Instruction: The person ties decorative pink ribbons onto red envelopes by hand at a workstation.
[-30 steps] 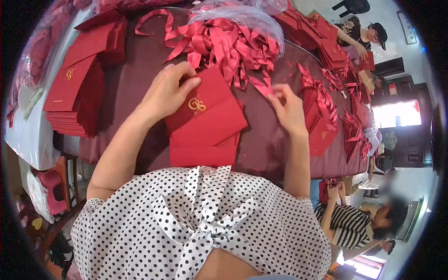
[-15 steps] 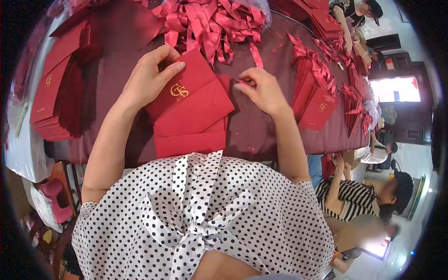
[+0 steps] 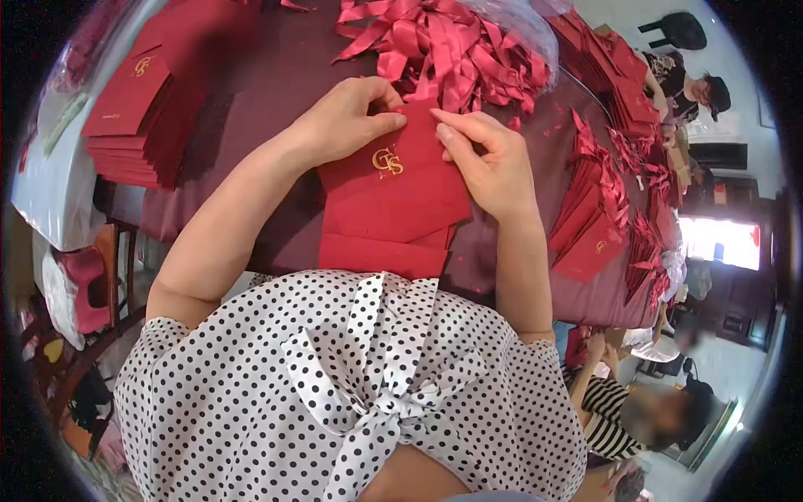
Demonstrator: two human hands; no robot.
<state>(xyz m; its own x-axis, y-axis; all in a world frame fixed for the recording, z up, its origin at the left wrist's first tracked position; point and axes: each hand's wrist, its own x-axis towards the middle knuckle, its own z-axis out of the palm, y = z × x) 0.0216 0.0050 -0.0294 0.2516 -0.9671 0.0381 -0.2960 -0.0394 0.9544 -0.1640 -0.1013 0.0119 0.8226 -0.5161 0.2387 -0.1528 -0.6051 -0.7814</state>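
1. Bright, even daylight; window (image 3: 721,243) at right blown out w/ glare.
2. Fisheye: black corners, edges bent.
3. Centre sharp; soft shadows under the arms on the table (image 3: 276,75).

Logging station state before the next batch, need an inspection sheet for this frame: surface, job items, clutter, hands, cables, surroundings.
Surface: table under a dark maroon cloth, mostly covered.
Job's things: red envelope with gold monogram, lying on a few more red envelopes at the near edge.
Clutter: stack of red envelopes far left; pile of red ribbons behind the work; finished envelopes with ribbons in rows at right; small red scraps on the cloth.
Grippers: left hand and right hand both pinch the envelope's top edge.
Cables: nothing seen.
Surroundings: a person in a striped top seated lower right; another person at the far end; a bright doorway at right.
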